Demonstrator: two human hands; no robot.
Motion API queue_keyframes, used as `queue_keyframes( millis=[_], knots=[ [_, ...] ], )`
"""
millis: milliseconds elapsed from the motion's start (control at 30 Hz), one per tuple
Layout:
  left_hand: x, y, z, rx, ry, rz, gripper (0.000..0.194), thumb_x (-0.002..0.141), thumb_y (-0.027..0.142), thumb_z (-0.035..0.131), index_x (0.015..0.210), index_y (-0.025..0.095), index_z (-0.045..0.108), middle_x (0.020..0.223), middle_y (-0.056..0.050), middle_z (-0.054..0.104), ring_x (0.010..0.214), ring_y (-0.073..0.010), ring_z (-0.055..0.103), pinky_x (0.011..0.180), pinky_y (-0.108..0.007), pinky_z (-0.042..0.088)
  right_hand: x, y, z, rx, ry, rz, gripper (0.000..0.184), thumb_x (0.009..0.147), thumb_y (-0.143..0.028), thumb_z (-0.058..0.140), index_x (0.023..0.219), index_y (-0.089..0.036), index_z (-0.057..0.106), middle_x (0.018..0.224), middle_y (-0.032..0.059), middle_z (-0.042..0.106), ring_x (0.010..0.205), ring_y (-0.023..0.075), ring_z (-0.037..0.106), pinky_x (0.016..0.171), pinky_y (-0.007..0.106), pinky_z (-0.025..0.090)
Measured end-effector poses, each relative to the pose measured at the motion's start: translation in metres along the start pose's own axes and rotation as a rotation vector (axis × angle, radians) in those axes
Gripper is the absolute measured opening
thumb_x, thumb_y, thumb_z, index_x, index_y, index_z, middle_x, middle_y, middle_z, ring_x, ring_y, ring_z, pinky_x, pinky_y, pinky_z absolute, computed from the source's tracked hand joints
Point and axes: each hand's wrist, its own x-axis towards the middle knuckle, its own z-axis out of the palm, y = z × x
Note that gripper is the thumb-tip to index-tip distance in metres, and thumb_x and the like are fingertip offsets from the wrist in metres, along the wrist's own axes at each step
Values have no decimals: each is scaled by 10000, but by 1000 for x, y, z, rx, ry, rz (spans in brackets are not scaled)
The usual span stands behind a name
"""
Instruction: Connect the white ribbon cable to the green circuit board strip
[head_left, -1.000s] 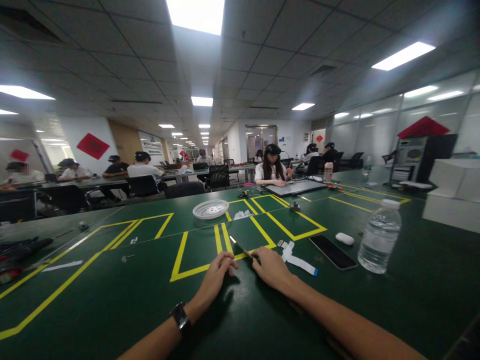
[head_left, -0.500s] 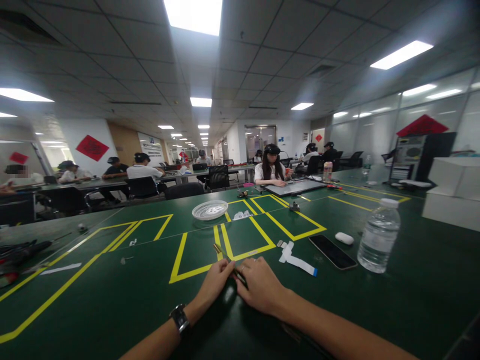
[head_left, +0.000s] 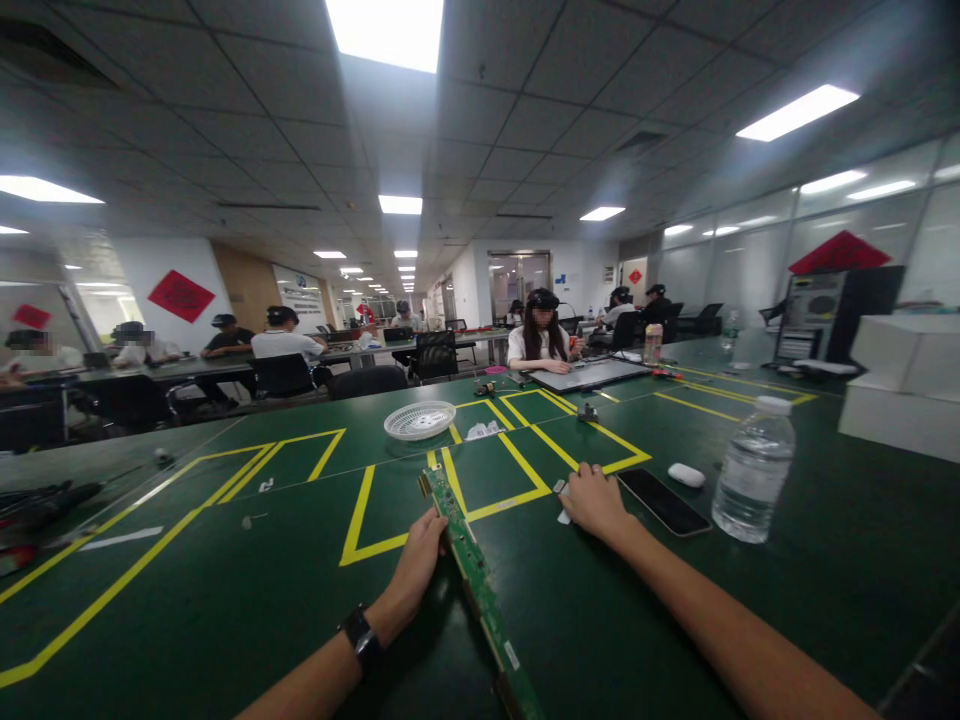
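Circuit board: one, green, long and narrow (head_left: 471,560); in front of the person, slanting from mid-tabletop toward the near edge of view, near end cut off. Whether it rests on the tabletop or is raised: cannot tell.
Left hand: pinches the board's left edge near its far end (head_left: 421,560).
Right hand: lowered over a white strip (head_left: 564,517), covering most of it (head_left: 598,503); fingers curled, grip on it cannot be told.
Stage (judged): board is in hand, so that much is done; strip appears not yet lifted, and lies apart from the board.
Beside right hand: one phone (head_left: 664,502), one white case (head_left: 686,475), one water bottle (head_left: 754,475).
Beyond board: one white basket (head_left: 420,420), one crumpled clear scrap (head_left: 484,430).
Hands at work here: two.
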Motion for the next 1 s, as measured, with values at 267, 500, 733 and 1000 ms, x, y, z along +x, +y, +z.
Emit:
queue_keyframes(
  millis=[267, 500, 733, 1000],
  knots=[
    [-1, 0, 0, -123, -95, -54, 349, 854, 464, 508, 1012, 165, 594, 921, -36, 645, 817, -174, 587, 738, -272, 461, 2, -12, 5, 351, -80, -107, 227, 824, -251, 545, 997, -124, 617, 1016, 122, 617, 953, 228, 555, 767, 306, 392],
    [-2, -1, 5, -198, -269, -88, 481, 797, 463, 636, 1157, 165, 521, 964, -61, 665, 804, -194, 635, 745, -318, 502, -29, -63, 1, 1213, -545, -308, 231, 797, -306, 601, 966, -148, 604, 784, 12, 637, 592, 100, 523, 576, 213, 379],
    [-6, 0, 4, -204, -319, -92, 493, 785, 498, 644, 1129, 168, 521, 866, -31, 646, 683, -151, 610, 619, -257, 489, -42, -78, 8, 1466, -682, -267, 278, 780, -393, 664, 862, -138, 591, 672, -8, 609, 550, 88, 516, 553, 201, 383],
    [-10, 7, 6, -211, -398, -120, 531, 794, 504, 635, 1180, 169, 492, 811, -34, 657, 631, -160, 615, 574, -263, 478, -45, -79, -5, 1515, -775, -250, 358, 727, -449, 711, 809, -139, 551, 619, -1, 633, 524, 95, 535, 524, 196, 370]
  ],
)
